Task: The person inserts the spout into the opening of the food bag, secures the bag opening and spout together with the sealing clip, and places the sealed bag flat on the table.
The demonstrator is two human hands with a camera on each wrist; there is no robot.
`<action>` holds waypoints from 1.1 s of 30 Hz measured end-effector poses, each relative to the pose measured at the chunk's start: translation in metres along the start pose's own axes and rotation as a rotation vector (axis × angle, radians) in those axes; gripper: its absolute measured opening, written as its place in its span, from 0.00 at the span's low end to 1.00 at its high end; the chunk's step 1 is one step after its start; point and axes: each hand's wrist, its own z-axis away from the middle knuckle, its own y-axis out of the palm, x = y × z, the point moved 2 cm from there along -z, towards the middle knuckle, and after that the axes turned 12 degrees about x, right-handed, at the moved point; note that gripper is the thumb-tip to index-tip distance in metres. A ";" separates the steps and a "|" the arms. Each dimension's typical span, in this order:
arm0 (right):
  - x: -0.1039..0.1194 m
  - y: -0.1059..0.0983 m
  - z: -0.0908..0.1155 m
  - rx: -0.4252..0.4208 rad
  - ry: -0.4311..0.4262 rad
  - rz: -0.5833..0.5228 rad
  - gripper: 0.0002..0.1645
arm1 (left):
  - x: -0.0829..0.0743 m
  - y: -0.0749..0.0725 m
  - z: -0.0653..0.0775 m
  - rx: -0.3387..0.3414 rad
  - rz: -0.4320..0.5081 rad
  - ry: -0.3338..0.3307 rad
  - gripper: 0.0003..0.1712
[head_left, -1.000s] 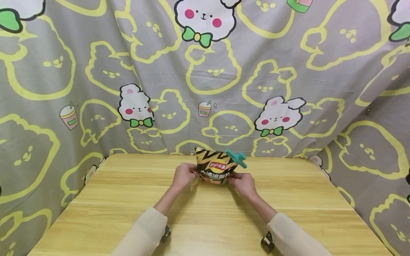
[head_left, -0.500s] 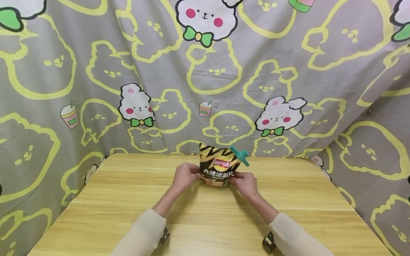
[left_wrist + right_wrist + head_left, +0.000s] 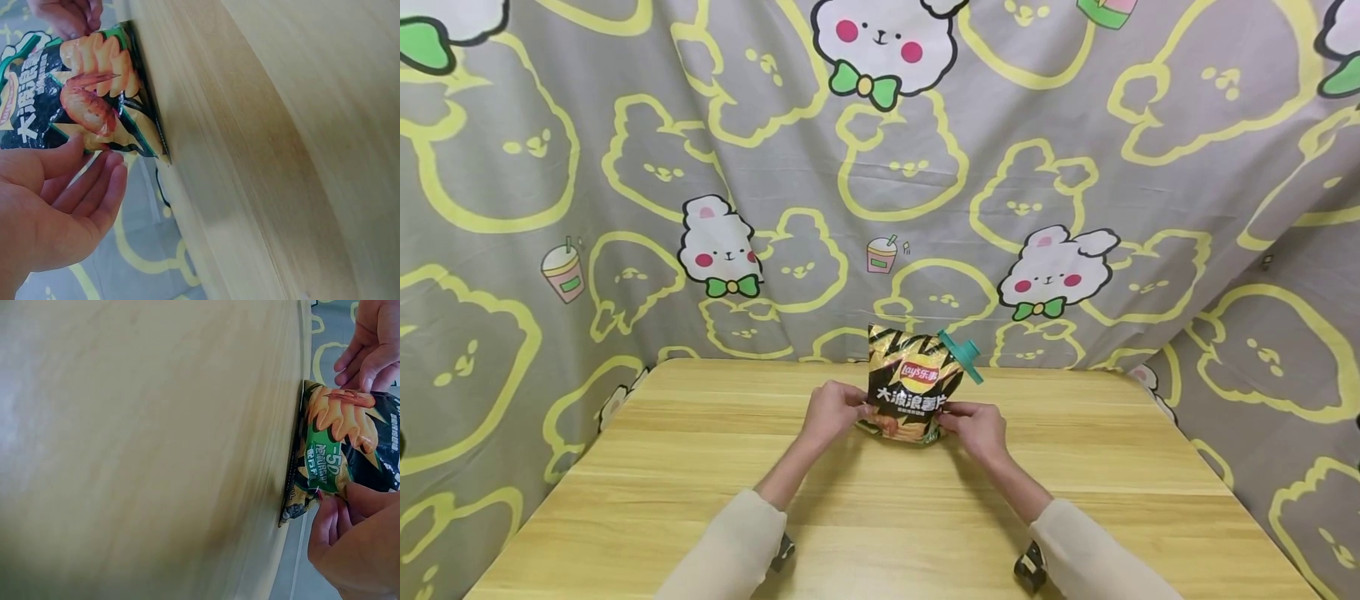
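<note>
A black and gold bag of potato chips [image 3: 910, 392] stands nearly upright on the table, its printed front facing me. Across its upper right corner sits a teal bag clip [image 3: 962, 354]. My left hand [image 3: 832, 410] pinches the bag's left edge low down; in the left wrist view the thumb lies on the front and the fingers go behind. On the opposite side my right hand [image 3: 977, 427] pinches the lower right edge between thumb and fingers. The bag's bottom seam touches the tabletop in both wrist views. Its back is hidden.
The light wooden table [image 3: 880, 508] reaches to a grey patterned curtain [image 3: 790, 167] close behind the bag. More curtain hangs at both sides. Dark wrist devices show beneath the beige sleeves [image 3: 730, 542].
The bag has gone from leaning back to more upright, its front now showing taller. It has also shifted slightly right and nearer. Both hands keep their hold, almost in place.
</note>
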 end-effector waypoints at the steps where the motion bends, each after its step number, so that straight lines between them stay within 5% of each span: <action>1: -0.001 0.000 -0.001 -0.006 -0.002 0.002 0.13 | 0.000 0.000 0.000 0.001 0.002 -0.001 0.07; 20: 0.005 0.004 0.000 -0.109 0.019 0.045 0.04 | -0.002 0.001 0.002 -0.013 0.004 0.032 0.05; 33: 0.008 -0.002 0.004 -0.061 0.064 0.011 0.05 | -0.005 -0.001 0.001 0.032 0.037 0.010 0.05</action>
